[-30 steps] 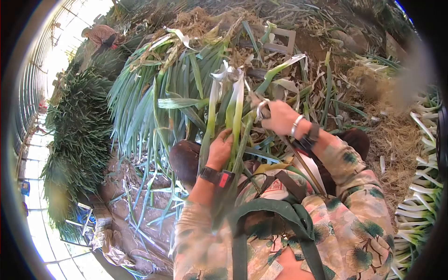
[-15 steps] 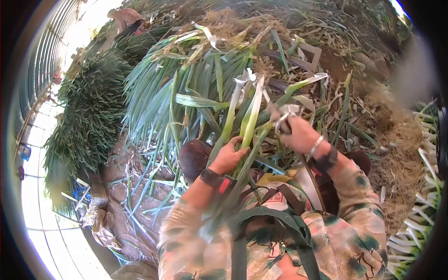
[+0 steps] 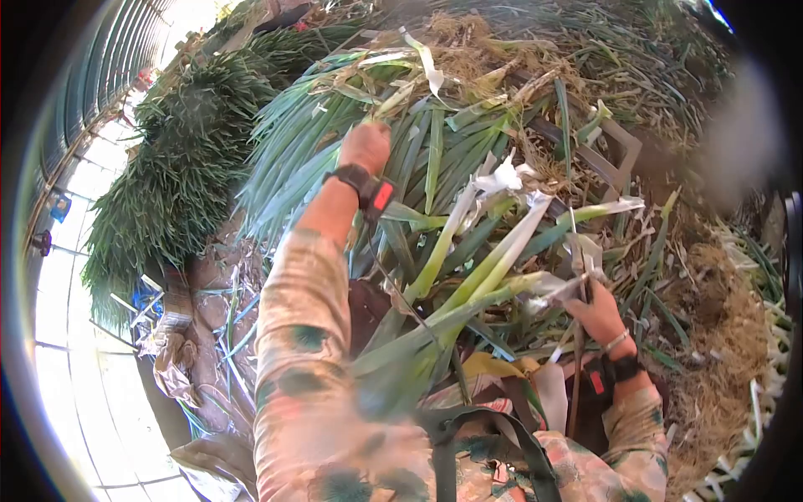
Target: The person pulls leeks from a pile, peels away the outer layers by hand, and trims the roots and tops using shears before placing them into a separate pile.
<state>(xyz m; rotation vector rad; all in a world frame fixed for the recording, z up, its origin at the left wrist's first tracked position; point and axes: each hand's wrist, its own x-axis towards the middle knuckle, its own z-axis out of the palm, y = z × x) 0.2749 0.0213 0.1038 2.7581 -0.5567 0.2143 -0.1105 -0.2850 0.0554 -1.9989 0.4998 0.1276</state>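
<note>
My left hand (image 3: 365,146) reaches forward onto a heap of large green onions (image 3: 305,159), its fingers closed around the stem of a green onion (image 3: 393,102) on top. Low on the right, my right hand (image 3: 595,314) is closed on a thin, knife-like tool (image 3: 575,238) that points up and away. Loose peeled skin (image 3: 548,289) lies just left of its fingers. Several green onions (image 3: 493,263) with pale stems rest across my lap, white ends facing away, with torn white skin (image 3: 506,176) at their tips.
Another dense heap of green leaves (image 3: 167,167) stands at the left beside a barred wall (image 3: 63,176). A grey-brown frame (image 3: 619,155) lies among dry roots and scraps. Dry root litter (image 3: 711,368) covers the ground at right, and a row of white-stemmed onions (image 3: 757,427) borders it.
My left hand has let go of the green onions on my lap and moved forward to the heap. My right hand has moved down and right, away from their white ends.
</note>
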